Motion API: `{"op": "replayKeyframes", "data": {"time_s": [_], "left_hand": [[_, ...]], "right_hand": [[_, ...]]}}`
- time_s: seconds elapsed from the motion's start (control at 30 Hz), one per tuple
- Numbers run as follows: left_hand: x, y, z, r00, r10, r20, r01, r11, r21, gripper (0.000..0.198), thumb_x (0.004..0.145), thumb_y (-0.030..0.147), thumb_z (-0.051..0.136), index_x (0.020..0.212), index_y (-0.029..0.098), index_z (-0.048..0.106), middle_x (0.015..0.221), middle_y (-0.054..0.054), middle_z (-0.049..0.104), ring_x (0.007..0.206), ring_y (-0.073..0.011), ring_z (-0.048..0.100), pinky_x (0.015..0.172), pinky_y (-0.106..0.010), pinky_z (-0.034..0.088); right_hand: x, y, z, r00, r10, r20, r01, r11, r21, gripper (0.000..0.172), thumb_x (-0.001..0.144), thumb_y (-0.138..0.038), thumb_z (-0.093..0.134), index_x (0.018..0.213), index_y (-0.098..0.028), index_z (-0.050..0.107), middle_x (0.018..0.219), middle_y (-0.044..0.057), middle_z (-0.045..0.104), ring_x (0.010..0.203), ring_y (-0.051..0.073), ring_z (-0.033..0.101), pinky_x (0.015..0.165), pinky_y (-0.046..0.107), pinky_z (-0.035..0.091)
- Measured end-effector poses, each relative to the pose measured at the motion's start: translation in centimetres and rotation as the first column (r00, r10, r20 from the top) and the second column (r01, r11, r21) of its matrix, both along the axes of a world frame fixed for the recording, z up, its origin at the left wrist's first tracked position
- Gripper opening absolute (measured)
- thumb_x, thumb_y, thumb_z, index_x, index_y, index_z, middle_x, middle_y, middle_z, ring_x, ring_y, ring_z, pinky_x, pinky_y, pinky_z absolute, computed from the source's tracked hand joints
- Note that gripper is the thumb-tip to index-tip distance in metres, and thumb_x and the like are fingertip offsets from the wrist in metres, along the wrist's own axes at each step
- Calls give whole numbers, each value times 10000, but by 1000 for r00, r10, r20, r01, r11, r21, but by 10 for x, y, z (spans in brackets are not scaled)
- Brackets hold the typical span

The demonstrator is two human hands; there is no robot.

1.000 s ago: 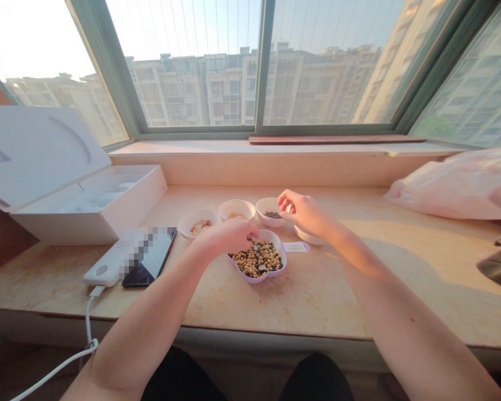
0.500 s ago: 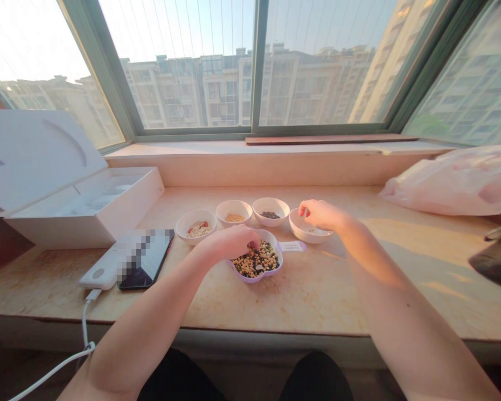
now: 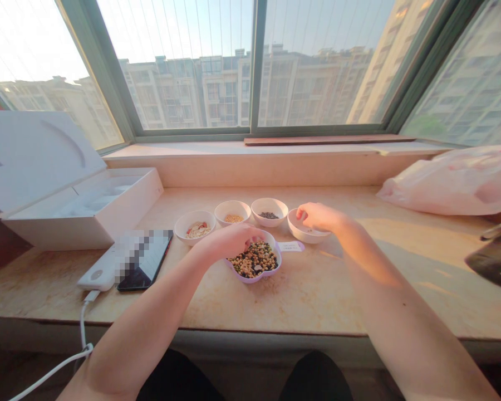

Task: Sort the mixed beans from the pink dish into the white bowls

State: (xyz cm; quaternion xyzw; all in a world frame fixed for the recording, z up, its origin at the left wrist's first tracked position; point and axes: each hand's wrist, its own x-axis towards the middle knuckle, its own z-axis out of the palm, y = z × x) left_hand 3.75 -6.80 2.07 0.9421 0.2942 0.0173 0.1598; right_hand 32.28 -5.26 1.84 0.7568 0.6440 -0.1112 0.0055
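A purple flower-shaped dish full of mixed beans sits at the middle of the sill counter. My left hand rests on its far left rim, fingers curled into the beans. Behind it stand several small white bowls: one with pale and red pieces, one with yellow grains, one with dark beans, and a rightmost one. My right hand hovers over that rightmost bowl, fingertips pinched together pointing down.
An open white box stands at the left. A phone and a white power bank with a cable lie beside it. A pink plastic bag lies at the right, a dark object at the right edge.
My right hand moved from above the dark-bean bowl rightward and down to the rightmost white bowl. My left hand stayed at the purple dish, shifting slightly.
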Motion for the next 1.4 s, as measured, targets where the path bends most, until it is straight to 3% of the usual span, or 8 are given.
{"op": "replayKeyframes", "data": {"time_s": [0.13,0.3,0.47,0.63,0.77,1.0,1.23,1.4], "left_hand": [[-1,5,-6,998,21,55,-21,1000,-10,648,768,-37,457,1299,264,675,1075,-35,741,896,-156,671,732,-218,481],[-3,14,-6,963,111,244,-123,992,34,458,862,18,494,1205,220,721,1070,-49,756,951,-172,685,862,-267,531],[-12,32,-4,895,261,361,-331,932,147,376,942,103,515,1255,185,706,1190,-88,746,1055,-201,693,983,-321,518],[-20,51,-17,862,369,347,-452,870,198,360,975,131,478,1236,167,723,1209,-118,748,1093,-233,692,981,-328,518],[-23,56,-24,862,366,350,-454,864,216,378,960,123,468,1224,164,736,1221,-137,745,1101,-253,690,970,-338,521],[-23,52,-20,879,347,327,-419,889,184,445,905,69,469,1244,177,736,1222,-123,744,1079,-240,697,998,-326,507],[-19,39,-6,878,399,265,-455,868,198,450,924,89,461,1275,195,722,1244,-112,721,1095,-243,679,977,-326,522],[-15,30,1,881,382,278,-441,877,193,416,934,116,465,1245,208,726,1267,-96,717,1137,-242,666,1009,-334,510]], "right_hand": [[1,0,-1,1000,-23,-5,24,999,32,414,784,-51,628,1141,-224,747,1175,106,740,891,232,708,703,287,478],[-10,-10,8,999,-37,12,35,991,125,249,859,-159,632,1075,-218,743,1111,101,751,903,227,697,695,293,462],[-31,-24,18,999,16,30,-23,967,254,185,924,-335,613,1033,-246,732,1047,92,771,925,271,690,665,324,429],[-47,-33,21,992,130,7,-124,928,352,165,930,-330,611,1005,-246,731,989,78,774,875,253,687,666,315,419],[-65,-41,23,914,383,-135,-324,888,326,150,911,-349,639,930,-230,727,913,49,759,811,206,672,683,287,441],[-96,-48,4,723,625,-293,-570,780,258,213,801,-82,567,825,-217,730,852,16,744,797,168,656,713,272,456],[-102,-46,-12,727,608,-319,-580,793,187,276,789,-80,591,952,-235,752,903,28,766,779,199,667,630,290,434],[-102,-43,-21,696,624,-355,-583,780,230,263,765,-101,649,942,-260,761,895,27,762,805,236,671,691,337,481]]}}
